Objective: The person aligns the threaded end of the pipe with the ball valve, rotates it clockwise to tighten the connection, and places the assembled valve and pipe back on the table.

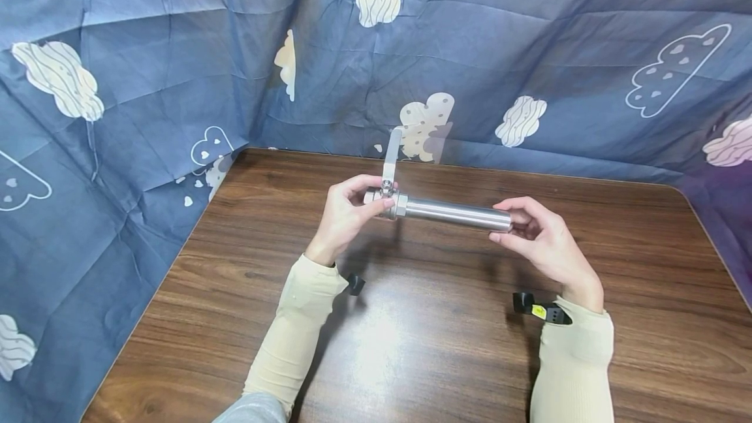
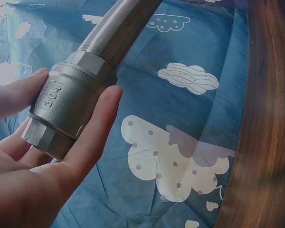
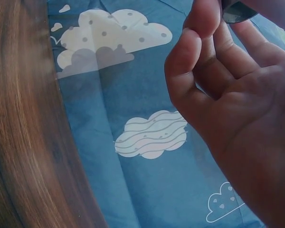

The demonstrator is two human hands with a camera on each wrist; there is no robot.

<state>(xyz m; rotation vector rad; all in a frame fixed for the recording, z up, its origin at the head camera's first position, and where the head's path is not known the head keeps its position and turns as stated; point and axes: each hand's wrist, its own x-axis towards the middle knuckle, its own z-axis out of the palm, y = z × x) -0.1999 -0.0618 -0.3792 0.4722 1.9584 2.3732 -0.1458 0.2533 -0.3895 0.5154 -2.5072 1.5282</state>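
A steel ball valve [image 2: 66, 97] with raised "304" lettering is gripped by my left hand [image 1: 345, 215], thumb on the near side and fingers around the far side. Its flat lever handle [image 1: 392, 156] sticks up and away, toward the back curtain. From the valve's hex end a shiny metal pipe [image 1: 458, 212] runs to the right, tilting slightly down in the head view. My right hand [image 1: 549, 240] pinches the pipe's far end between thumb and fingers. In the right wrist view only the dark pipe end [image 3: 238, 14] shows at the top. Both pieces are held above the table.
The brown wood-grain table [image 1: 446, 344] lies below both hands. A blue curtain [image 1: 329, 70] with cloud prints hangs behind and along the left side. Black wrist-camera mounts [image 1: 523, 302] stick out near both cuffs.
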